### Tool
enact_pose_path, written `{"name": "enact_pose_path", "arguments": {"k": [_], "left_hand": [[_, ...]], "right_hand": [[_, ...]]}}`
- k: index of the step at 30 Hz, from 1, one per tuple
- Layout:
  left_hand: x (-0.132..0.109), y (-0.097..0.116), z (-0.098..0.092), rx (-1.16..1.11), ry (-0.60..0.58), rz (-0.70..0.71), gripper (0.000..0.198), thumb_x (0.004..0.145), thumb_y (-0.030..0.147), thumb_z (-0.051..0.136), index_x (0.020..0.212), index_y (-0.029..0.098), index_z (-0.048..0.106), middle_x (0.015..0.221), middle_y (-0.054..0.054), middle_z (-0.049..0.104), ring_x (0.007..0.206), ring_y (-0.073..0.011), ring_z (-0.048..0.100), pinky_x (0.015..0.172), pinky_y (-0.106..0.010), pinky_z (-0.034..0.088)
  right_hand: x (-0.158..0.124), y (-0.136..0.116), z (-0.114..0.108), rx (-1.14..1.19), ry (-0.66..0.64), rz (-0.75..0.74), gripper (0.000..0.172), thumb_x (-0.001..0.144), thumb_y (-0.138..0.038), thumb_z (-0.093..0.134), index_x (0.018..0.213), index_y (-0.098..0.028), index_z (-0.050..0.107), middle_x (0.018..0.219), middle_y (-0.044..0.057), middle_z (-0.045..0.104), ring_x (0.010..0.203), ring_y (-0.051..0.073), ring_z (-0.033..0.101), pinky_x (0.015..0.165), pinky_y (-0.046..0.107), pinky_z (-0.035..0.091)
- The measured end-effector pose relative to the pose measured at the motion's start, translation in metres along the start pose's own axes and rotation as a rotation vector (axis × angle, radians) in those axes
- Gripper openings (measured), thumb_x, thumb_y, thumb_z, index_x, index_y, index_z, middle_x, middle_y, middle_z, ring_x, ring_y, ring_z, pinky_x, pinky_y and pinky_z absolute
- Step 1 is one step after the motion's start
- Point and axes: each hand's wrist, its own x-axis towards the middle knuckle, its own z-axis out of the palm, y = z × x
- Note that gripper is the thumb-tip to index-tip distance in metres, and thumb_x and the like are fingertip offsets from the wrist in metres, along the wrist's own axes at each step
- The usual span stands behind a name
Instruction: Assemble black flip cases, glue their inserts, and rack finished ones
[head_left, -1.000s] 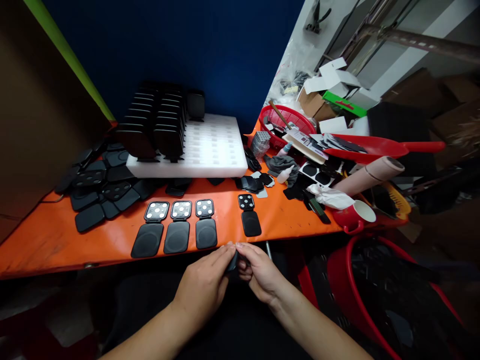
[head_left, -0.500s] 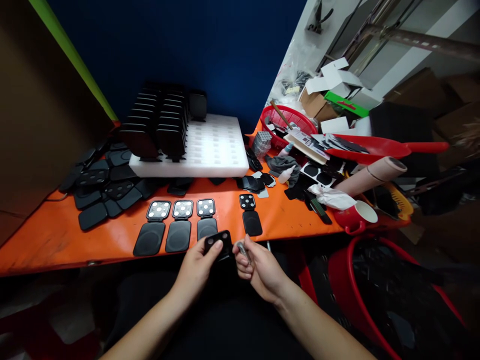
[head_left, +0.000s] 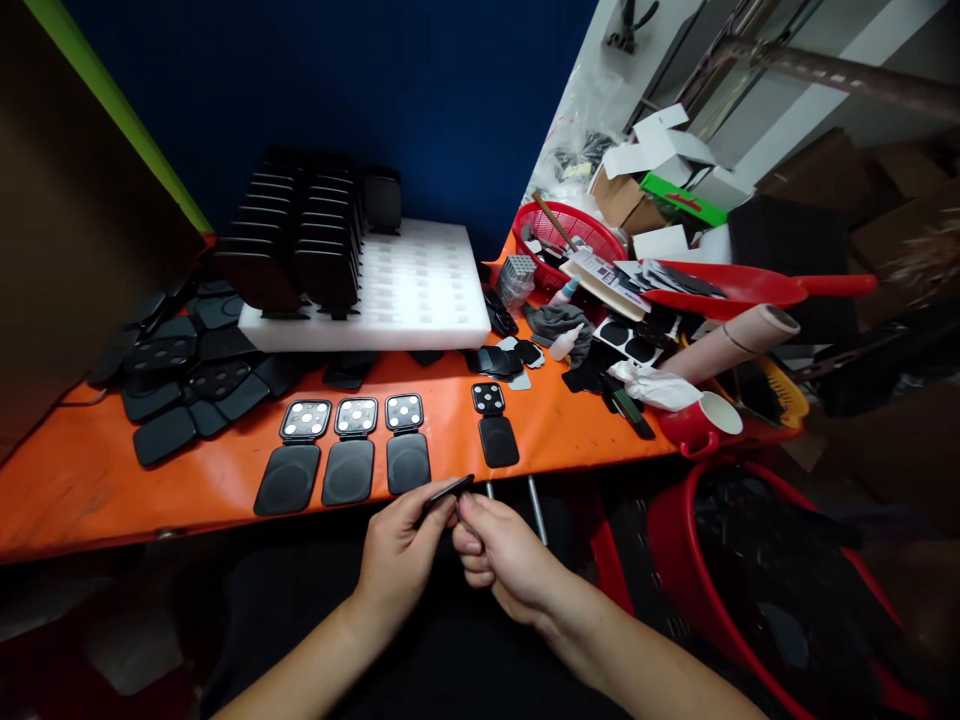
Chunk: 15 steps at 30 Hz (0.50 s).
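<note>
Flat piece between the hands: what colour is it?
The flat piece is black, seen best in the head view.

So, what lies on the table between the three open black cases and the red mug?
In the head view: one more open black case, then bare orange table, then a dark tool beside the red mug.

no legible text anywhere, print on the flat card (head_left: 604,275) by the red basket (head_left: 592,227) too small to read

head-worn view, down over orange table (head_left: 90,470)
</note>
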Motion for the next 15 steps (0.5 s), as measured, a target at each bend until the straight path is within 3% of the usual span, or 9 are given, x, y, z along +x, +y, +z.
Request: {"name": "enact_pose_path", "arguments": {"k": [9,15], "left_hand": [[0.0034,-0.0032,-0.0018,0.074,0.025,-0.017,0.024,0.085,0.034,0.053,0.097,0.019,0.066,0.084,-0.003,0.070,0.078,-0.0162,0.063,0.071,-0.024,0.046],[0.0053,-0.0036,-0.0004,-0.023,0.050,-0.110,0.023,0.081,0.037,0.056,0.090,0.018,0.065,0.075,-0.001,0.066,0.073,-0.0164,0.060,0.068,-0.024,0.045]], "right_hand": [[0.0004,0.0036,0.0016,0.034,-0.031,0.011,0.035,0.085,-0.051,0.049,0.080,-0.017,0.047,0.051,-0.010,0.030,0.039,0.002,0.015,0.040,0.018,0.008],[-0.0010,0.0073,0.0005,0.011,-0.027,-0.017,0.036,0.085,-0.053,0.047,0.081,-0.017,0.048,0.051,-0.009,0.033,0.038,0.002,0.018,0.039,0.018,0.011]]}}
